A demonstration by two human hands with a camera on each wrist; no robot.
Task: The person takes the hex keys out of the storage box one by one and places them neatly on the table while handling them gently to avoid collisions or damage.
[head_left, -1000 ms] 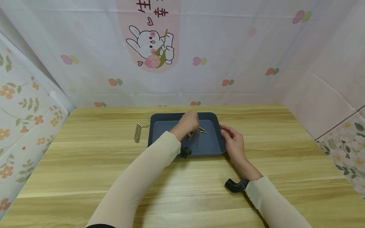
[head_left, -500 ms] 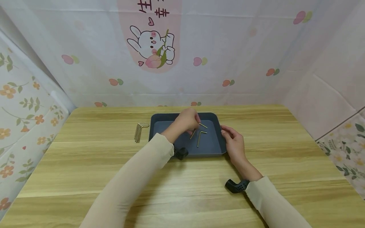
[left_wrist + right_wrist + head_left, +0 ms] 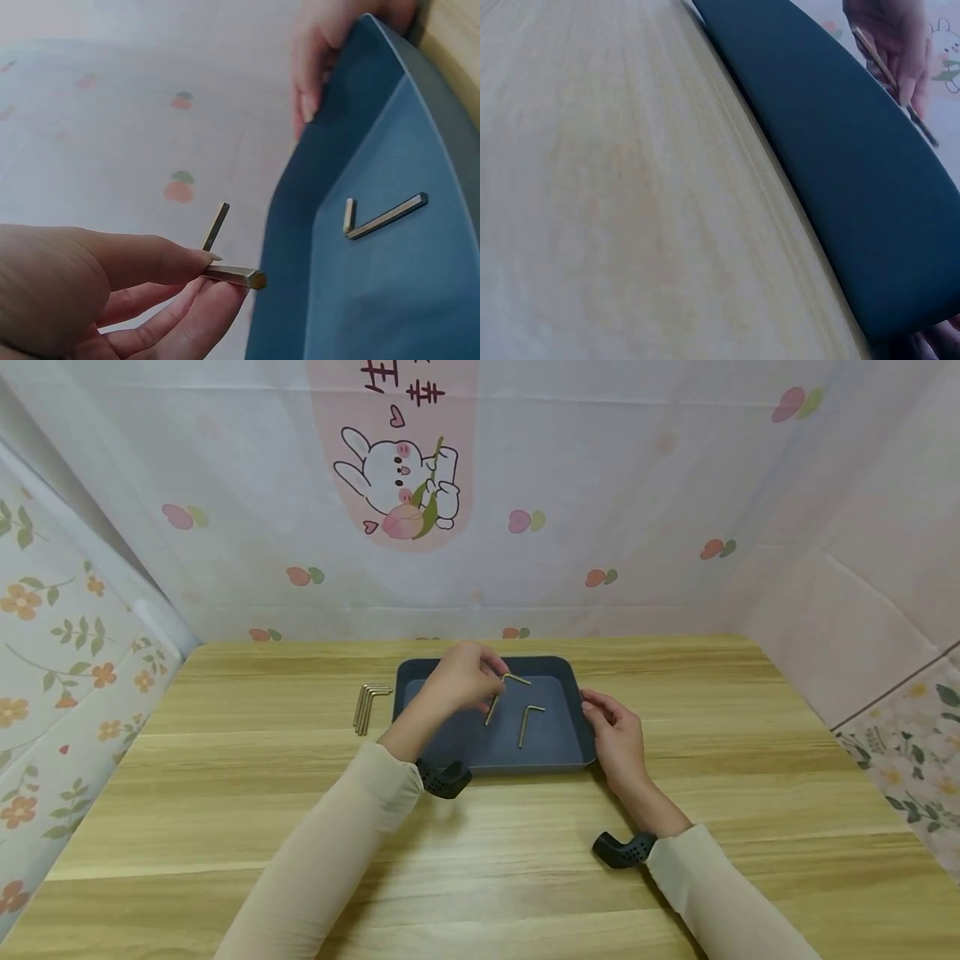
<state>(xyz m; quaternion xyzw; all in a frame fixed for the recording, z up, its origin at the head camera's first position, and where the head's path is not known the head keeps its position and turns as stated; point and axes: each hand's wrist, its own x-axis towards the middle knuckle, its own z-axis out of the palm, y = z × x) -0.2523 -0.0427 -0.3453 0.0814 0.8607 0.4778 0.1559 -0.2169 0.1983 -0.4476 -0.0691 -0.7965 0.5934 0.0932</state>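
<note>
My left hand [image 3: 463,681] is above the left-middle of a dark blue-grey tray [image 3: 442,752]. Between thumb and fingers it pinches a brass-coloured Allen key [image 3: 232,275], whose short arm points away. A second Allen key [image 3: 523,724] lies on the tray floor to the right; the left wrist view shows this loose Allen key [image 3: 386,216] too. My right hand [image 3: 617,735] rests against the outside of the tray's right wall, fingers loosely extended along it. In the right wrist view its fingers are mostly hidden by the tray [image 3: 817,150].
Several more Allen keys [image 3: 366,710] lie nested side by side on the wooden table [image 3: 247,760], left of the tray. A printed cloth [image 3: 555,460] hangs behind the table's back edge. Dark wrist devices [image 3: 624,850] sit at both cuffs.
My left hand has lifted the Allen key from among those in the tray and drawn it leftward. The loose key in the tray and my right hand have stayed in place.
</note>
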